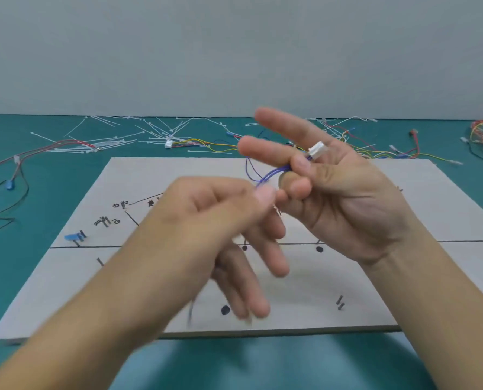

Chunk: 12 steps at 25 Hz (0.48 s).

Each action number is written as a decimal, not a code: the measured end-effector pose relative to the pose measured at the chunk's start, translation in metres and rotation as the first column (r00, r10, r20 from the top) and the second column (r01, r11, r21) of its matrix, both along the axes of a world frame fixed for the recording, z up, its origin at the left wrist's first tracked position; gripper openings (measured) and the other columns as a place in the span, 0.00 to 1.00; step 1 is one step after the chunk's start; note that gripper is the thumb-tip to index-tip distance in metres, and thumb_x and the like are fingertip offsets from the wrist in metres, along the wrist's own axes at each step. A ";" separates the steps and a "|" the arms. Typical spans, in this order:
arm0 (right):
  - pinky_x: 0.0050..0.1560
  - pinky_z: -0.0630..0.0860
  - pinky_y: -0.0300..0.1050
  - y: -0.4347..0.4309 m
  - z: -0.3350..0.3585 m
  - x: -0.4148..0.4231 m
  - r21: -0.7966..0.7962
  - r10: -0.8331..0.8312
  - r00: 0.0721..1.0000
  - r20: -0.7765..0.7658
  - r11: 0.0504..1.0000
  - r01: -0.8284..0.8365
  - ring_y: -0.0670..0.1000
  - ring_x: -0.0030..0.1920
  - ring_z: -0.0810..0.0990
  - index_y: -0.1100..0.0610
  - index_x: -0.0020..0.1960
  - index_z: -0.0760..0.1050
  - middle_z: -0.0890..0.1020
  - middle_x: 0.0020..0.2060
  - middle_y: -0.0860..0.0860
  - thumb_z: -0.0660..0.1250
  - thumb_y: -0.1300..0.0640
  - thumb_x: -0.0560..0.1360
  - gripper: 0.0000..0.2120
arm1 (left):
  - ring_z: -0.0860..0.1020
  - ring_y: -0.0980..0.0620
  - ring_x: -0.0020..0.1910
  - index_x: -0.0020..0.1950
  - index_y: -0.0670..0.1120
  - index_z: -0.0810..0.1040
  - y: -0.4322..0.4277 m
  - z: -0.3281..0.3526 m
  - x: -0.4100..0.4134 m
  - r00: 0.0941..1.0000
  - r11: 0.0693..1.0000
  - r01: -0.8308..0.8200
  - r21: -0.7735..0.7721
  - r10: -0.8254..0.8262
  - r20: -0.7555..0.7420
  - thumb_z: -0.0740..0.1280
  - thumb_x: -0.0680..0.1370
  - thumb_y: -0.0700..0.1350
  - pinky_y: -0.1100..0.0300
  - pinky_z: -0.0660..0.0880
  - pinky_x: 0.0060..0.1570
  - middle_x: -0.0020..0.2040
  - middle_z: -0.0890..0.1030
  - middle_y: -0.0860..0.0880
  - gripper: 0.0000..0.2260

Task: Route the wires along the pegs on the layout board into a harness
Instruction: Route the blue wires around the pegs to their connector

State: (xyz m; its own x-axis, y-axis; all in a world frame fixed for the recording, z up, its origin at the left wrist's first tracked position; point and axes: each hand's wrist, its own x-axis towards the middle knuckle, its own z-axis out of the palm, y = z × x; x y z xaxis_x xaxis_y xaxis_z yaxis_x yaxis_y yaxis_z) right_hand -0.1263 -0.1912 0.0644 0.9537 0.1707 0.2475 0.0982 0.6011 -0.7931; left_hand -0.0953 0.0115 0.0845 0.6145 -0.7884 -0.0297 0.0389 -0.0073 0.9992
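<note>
Above the board (403,277), purple wires (265,175) are held in the air. They are pinched just below their white connector (316,150) by the right hand (341,192), two of its fingers left straight, and farther along by the blurred left hand (220,218). Pegs (340,302) stand on the board; ties (150,130) are scattered behind it.

Even soft light, motion-blurred left hand (229,220), wide-angle bowing

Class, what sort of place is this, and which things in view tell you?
Probably a wire-harness assembly bench: a layout board with pegs, loose cable ties and coloured wires behind it on a green mat.
</note>
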 end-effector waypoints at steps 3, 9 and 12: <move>0.51 0.82 0.49 0.000 -0.005 0.001 -0.286 -0.043 0.998 0.045 0.957 0.054 0.51 0.41 0.87 0.61 0.75 0.69 0.81 0.63 0.64 0.60 0.65 0.82 0.21 | 0.74 0.44 0.15 0.41 0.43 0.82 0.010 -0.013 -0.025 0.991 0.996 -0.078 -0.051 0.072 -0.113 0.61 0.77 0.52 0.63 0.69 0.21 0.30 0.78 0.44 0.16; 0.54 0.83 0.55 0.002 -0.015 0.002 -0.455 -0.143 0.990 -0.018 0.883 0.120 0.55 0.41 0.87 0.60 0.70 0.73 0.87 0.48 0.60 0.68 0.61 0.78 0.21 | 0.79 0.44 0.23 0.39 0.43 0.82 -0.002 -0.035 -0.046 0.959 0.999 0.046 0.010 -0.041 -0.281 0.62 0.76 0.49 0.60 0.74 0.24 0.30 0.78 0.40 0.14; 0.49 0.82 0.50 0.003 -0.014 0.002 -0.399 -0.115 0.991 -0.070 0.914 0.078 0.55 0.41 0.87 0.59 0.61 0.78 0.87 0.47 0.58 0.69 0.60 0.76 0.14 | 0.81 0.43 0.28 0.39 0.43 0.83 -0.006 -0.044 -0.046 0.980 0.999 -0.017 0.050 0.026 -0.196 0.62 0.76 0.49 0.56 0.78 0.28 0.31 0.81 0.41 0.14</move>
